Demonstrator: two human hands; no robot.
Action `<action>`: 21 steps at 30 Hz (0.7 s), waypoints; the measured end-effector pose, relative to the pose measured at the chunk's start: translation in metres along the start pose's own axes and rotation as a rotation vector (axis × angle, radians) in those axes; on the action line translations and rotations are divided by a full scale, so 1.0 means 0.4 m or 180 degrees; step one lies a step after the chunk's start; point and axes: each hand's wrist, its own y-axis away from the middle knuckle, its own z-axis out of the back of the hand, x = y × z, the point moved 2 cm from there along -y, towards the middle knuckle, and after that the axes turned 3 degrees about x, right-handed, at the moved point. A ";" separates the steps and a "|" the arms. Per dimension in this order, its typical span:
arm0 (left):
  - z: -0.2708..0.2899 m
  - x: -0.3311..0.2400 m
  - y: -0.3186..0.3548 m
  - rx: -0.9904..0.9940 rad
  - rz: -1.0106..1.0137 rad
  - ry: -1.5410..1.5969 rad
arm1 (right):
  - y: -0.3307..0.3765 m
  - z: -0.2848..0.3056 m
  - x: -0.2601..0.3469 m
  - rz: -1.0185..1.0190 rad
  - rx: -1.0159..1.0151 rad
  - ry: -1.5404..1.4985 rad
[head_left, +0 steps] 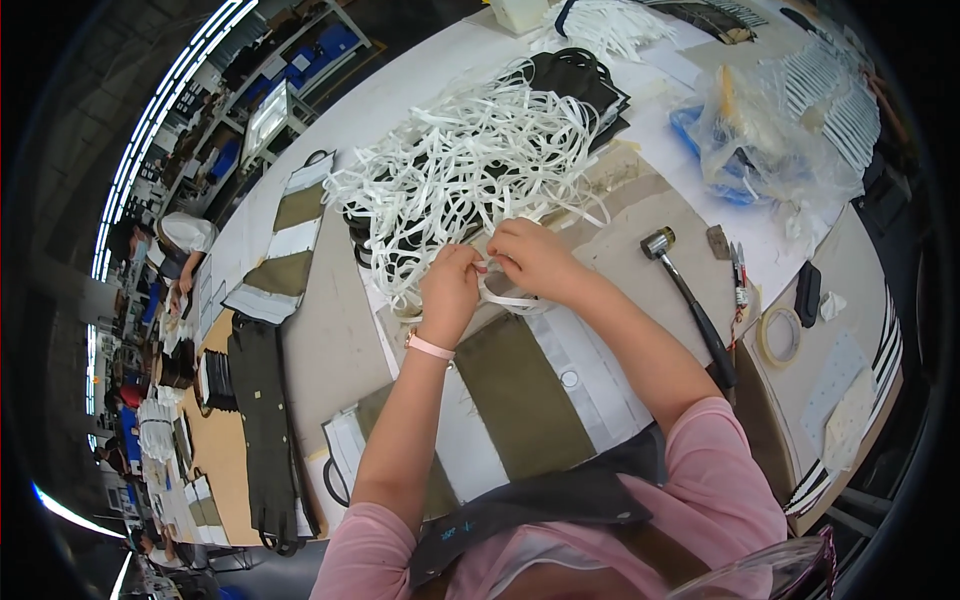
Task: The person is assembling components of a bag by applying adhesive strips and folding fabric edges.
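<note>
My left hand [450,295] and my right hand [537,260] are close together at the near edge of a tangled heap of narrow white straps [470,150]. Fingers and thumb are pinched on both hands, and a white strap [512,302] loops down between and below them. The exact point of each grip is partly hidden by my fingers. Beneath my forearms lies a flat fabric panel with olive [525,400] and white bands, a round white spot showing on its right part.
To the right are a hammer [690,305], a small dark block [718,242], a thin pointed tool [740,280] and a tape roll [779,335]. Plastic bags [770,140] lie farther off. On the left rest dark fabric pieces [262,430] and olive-white panels [280,275]; a person [188,240] stands beyond.
</note>
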 end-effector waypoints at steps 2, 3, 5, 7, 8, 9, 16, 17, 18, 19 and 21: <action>-0.001 0.005 0.001 -0.0038 -0.0335 0.0026 | 0.000 -0.003 -0.005 0.0003 0.0010 0.0053; -0.002 -0.005 0.000 -0.0021 -0.0340 0.0029 | 0.004 -0.002 -0.009 0.0004 -0.0051 0.0095; -0.010 -0.015 0.000 0.0337 0.0369 0.0559 | 0.011 0.000 -0.018 -0.0010 -0.0120 0.0137; -0.010 -0.026 0.001 0.0363 0.0372 0.0484 | 0.010 0.002 -0.012 0.0093 -0.0059 0.0449; -0.011 -0.030 0.001 0.0387 0.0372 0.0420 | 0.012 0.004 -0.009 0.0090 -0.0063 0.0442; -0.011 -0.027 0.003 0.0388 0.0376 0.0412 | 0.011 0.009 0.001 0.0133 -0.0065 0.0374; -0.016 -0.038 0.011 0.0021 -0.0299 -0.0079 | 0.012 0.008 0.004 -0.0060 -0.0004 -0.0258; -0.016 -0.039 0.011 -0.0051 -0.0387 -0.0143 | 0.014 0.006 0.002 -0.0068 -0.0006 -0.0259; -0.017 -0.038 0.012 -0.0046 -0.0384 -0.0144 | 0.012 0.004 0.005 -0.0129 0.0047 -0.0285; -0.017 -0.038 0.013 -0.0091 -0.0411 -0.0148 | 0.011 0.003 0.006 -0.0190 0.0100 -0.0309; -0.017 -0.037 0.011 -0.0127 -0.0441 -0.0149 | 0.012 -0.001 0.002 -0.0218 0.0159 -0.0282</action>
